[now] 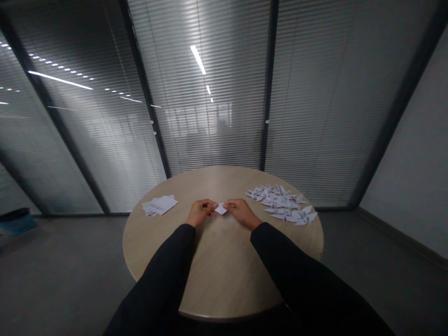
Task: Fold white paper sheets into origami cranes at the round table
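Between my two hands is a small folded piece of white paper point(220, 209), diamond-shaped from here, just above the middle of the table. My left hand point(202, 211) pinches its left corner between thumb and fingers. On the opposite corner, my right hand point(241, 211) is closed in the same kind of pinch. To the right lies a spread of several folded paper cranes point(283, 203), white with pointed wings. A loose stack of white paper sheets point(160, 204) rests left of my left hand.
The round wooden table point(217, 280) stands close to a glass partition with blinds point(217, 140). A blue bin with a dark rim point(17, 223) is on the floor at far left. A plain wall point(413, 163) rises at the right.
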`<action>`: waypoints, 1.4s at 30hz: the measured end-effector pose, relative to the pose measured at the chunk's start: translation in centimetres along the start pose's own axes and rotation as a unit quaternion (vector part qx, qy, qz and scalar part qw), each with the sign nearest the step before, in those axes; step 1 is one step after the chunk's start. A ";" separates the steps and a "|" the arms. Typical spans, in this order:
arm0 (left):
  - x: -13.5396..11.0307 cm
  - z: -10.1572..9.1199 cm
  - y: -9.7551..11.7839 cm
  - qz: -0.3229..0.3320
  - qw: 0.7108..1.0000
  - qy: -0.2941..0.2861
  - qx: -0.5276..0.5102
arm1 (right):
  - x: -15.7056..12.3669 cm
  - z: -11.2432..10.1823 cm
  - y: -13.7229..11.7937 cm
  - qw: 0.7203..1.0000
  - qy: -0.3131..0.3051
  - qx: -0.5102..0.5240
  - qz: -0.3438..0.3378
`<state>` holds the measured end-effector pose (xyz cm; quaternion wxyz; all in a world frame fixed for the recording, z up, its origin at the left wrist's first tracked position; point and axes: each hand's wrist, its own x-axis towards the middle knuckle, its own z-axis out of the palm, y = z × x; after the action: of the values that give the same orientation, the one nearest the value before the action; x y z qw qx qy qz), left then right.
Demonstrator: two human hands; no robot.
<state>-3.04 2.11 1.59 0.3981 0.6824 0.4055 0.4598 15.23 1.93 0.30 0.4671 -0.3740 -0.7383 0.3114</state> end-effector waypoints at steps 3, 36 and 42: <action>-0.1 0.2 -0.3 -0.009 0.999 -0.030 0.008 | -0.1 -0.1 -0.1 0.998 0.005 -0.056 -0.011; -0.1 0.1 0.7 0.038 0.997 0.057 -0.020 | -0.4 0.9 -1.3 0.994 -0.088 0.068 0.019; 0.1 0.6 0.6 0.001 0.995 0.060 -0.082 | -0.3 0.6 -0.8 1.000 -0.012 0.017 -0.003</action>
<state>-2.38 1.83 2.06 0.4276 0.6192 0.3884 0.5319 14.56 1.19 0.58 0.4654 -0.3599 -0.7395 0.3272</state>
